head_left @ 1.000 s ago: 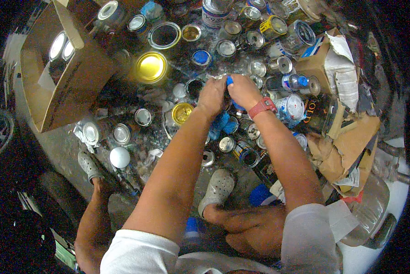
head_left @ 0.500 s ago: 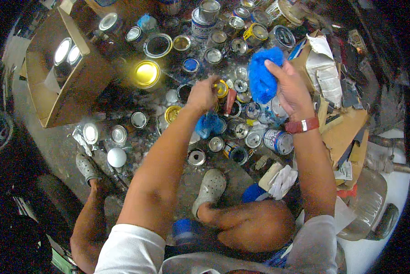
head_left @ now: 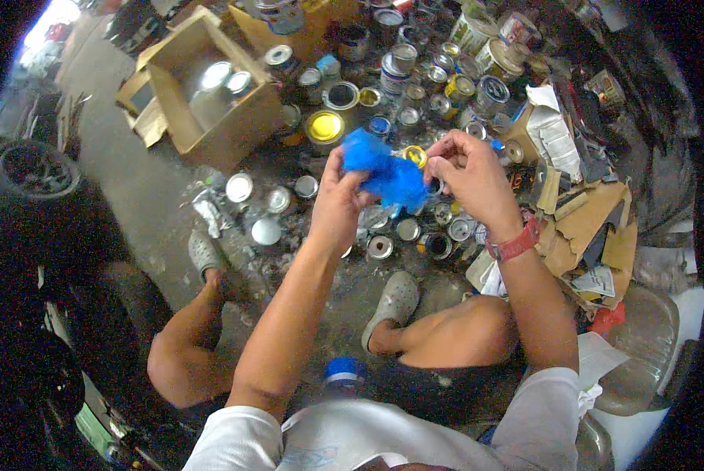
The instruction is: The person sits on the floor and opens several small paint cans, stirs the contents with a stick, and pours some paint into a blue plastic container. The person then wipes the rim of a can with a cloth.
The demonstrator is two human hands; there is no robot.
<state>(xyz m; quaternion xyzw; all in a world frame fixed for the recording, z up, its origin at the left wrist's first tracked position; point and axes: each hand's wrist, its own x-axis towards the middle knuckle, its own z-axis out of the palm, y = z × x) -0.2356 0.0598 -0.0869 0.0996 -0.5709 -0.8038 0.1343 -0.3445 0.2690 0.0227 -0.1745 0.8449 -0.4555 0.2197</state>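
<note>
Left hand (head_left: 339,200), fingers closed on the blue wad (head_left: 387,174), held it out over the cans (head_left: 408,229)! Right hand (head_left: 474,179) half-curled beside it, grip impossible to tell. A slack pinch could have dropped it.

Shows vivid blue all over the fluffy cloth (head_left: 385,174) at the centre of the frame. Gleams golden yellow on the can lid (head_left: 324,126) to its upper left. Turns red on the wristwatch (head_left: 517,246) right of centre. Goes pale grey, dotted with dark holes, on the clogs (head_left: 397,300) below centre. Shades to tan on the cardboard box (head_left: 225,140), upper left. Runs white, with faint bluish print, over the T-shirt (head_left: 360,432) at the bottom.
</note>
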